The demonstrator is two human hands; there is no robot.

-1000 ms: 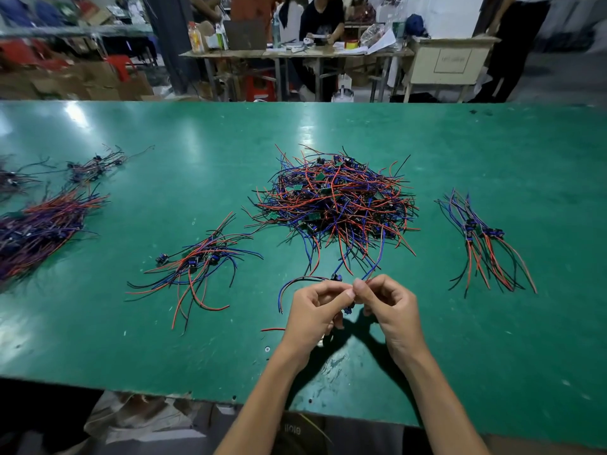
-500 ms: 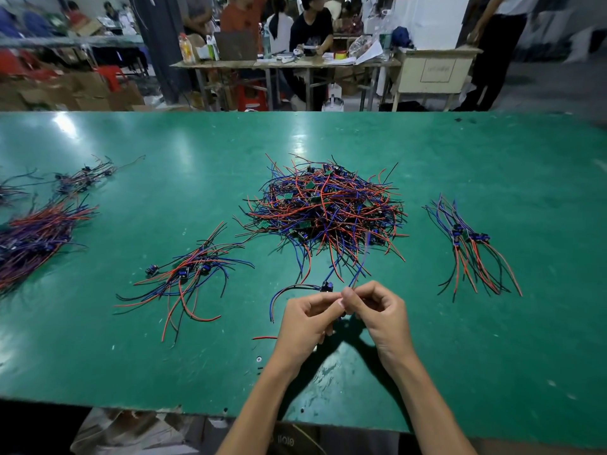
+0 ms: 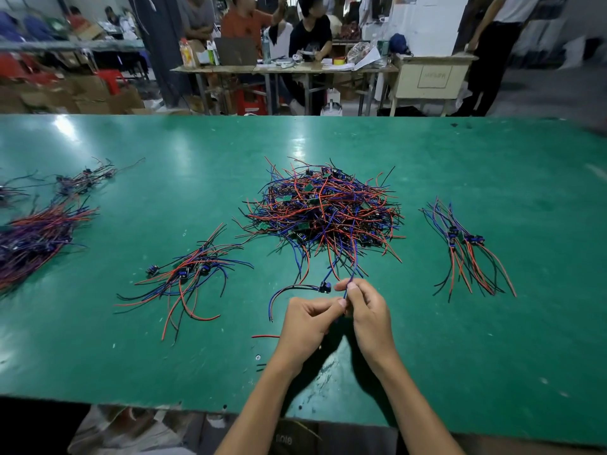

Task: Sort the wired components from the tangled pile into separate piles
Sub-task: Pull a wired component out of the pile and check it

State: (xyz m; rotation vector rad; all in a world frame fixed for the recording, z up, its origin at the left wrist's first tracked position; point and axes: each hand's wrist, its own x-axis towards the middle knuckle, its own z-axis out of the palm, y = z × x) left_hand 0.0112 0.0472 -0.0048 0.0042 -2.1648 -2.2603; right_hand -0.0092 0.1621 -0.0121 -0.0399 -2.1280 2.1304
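Left hand [image 3: 308, 318] and right hand [image 3: 364, 310] both pinch blue wire [image 3: 353, 277] near tangled pile [image 3: 323, 208] on green surface [image 3: 460, 339].

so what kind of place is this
Probably a small electronics assembly workshop: a green worktable holding a tangled pile of wired components beside sorted piles, with cardboard boxes and other people at a desk behind.

Beyond the green table [image 3: 492, 323], seated people [image 3: 310, 34] are seen at a cluttered bench [image 3: 282, 68], flanked by a cream cabinet [image 3: 430, 80] and red stools [image 3: 108, 77].
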